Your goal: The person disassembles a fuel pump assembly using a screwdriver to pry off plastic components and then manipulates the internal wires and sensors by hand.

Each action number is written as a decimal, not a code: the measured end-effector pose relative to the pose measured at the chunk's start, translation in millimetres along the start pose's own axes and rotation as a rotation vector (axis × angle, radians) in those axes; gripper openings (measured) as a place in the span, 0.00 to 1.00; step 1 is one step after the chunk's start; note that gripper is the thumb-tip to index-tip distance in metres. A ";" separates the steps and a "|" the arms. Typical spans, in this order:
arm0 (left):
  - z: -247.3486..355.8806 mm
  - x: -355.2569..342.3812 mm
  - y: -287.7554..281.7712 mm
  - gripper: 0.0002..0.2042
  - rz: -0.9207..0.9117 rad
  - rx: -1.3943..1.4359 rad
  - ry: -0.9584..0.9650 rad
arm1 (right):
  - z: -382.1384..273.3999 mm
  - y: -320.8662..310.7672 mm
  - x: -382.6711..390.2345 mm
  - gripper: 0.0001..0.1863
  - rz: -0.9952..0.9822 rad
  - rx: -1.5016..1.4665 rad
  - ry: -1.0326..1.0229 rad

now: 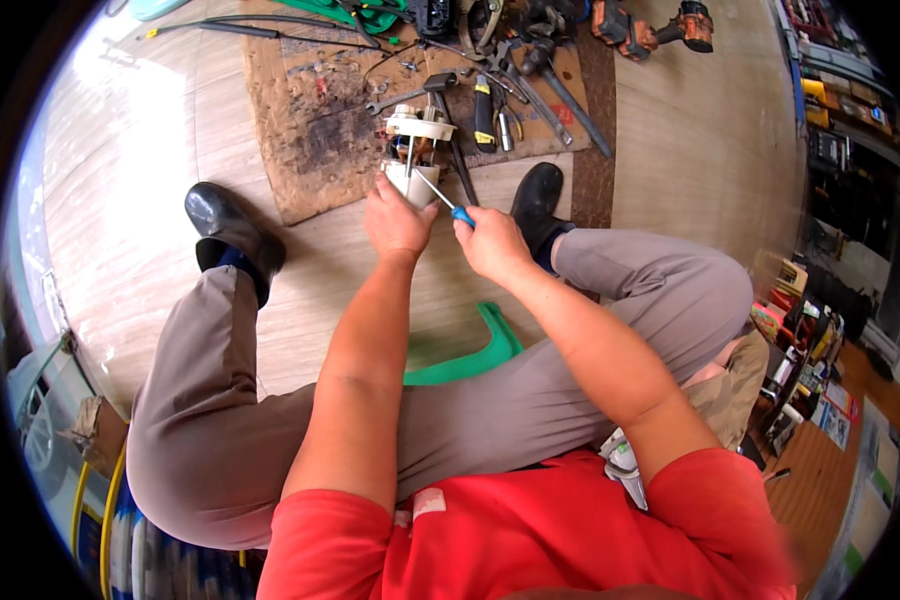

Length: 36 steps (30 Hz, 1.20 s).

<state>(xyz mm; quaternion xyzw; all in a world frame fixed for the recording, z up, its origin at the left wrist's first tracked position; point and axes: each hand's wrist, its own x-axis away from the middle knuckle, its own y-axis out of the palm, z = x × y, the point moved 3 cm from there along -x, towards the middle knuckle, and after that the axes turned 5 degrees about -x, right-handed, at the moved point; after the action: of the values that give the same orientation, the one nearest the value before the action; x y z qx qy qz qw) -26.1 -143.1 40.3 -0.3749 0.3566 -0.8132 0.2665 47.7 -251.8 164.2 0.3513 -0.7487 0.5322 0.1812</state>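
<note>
My left hand [395, 215] is wrapped round the lower white cup of a plastic assembly [420, 128], which has a cream round flange on top, a metal rod and brown and dark inner parts. My right hand [490, 240] grips a screwdriver with a blue handle [462, 215]; its thin shaft slants up to the left, its tip at the assembly, exact contact hard to tell. Beside the assembly lie a black and yellow utility knife [484, 120] and an open-end wrench [390, 100] on stained cardboard [300, 140].
More tools and cables crowd the cardboard, with two orange-black power drills [650, 30] at the back right. My booted feet flank the work. A green plastic piece [490, 340] lies under my forearms. A cluttered wooden bench [820, 460] stands at right, yellow tubing [100, 510] at lower left.
</note>
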 end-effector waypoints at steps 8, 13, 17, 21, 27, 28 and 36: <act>3.2 2.9 -7.2 0.52 -0.017 0.010 -0.006 | 10.3 -27.3 -10.7 0.15 0.013 0.024 -0.153; -0.4 2.4 -2.1 0.51 0.026 0.029 -0.003 | -7.8 -45.2 -17.8 0.14 -0.070 0.339 -0.196; 0.6 2.2 -4.4 0.50 -0.017 0.002 -0.018 | -25.0 -51.6 -11.4 0.13 -0.077 0.436 -0.203; 0.1 3.3 -3.3 0.53 0.019 -0.001 0.016 | -29.6 -51.5 -7.9 0.14 -0.106 0.540 -0.206; 1.4 3.0 -6.5 0.53 0.004 0.008 0.015 | -38.0 -51.6 -7.3 0.13 -0.111 0.613 -0.203; 1.1 2.9 -5.2 0.53 0.018 0.008 0.024 | -37.4 -51.6 -8.5 0.12 -0.107 0.628 -0.213; -1.4 4.0 -1.2 0.53 0.022 0.013 0.013 | -38.4 -37.0 -4.1 0.12 -0.044 0.583 -0.137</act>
<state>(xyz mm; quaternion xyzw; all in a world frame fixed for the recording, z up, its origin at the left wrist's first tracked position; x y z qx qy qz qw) -29.7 -144.7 42.3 -0.3641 0.3570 -0.8149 0.2754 73.2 -221.8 200.5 0.4396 -0.5671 0.6957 0.0333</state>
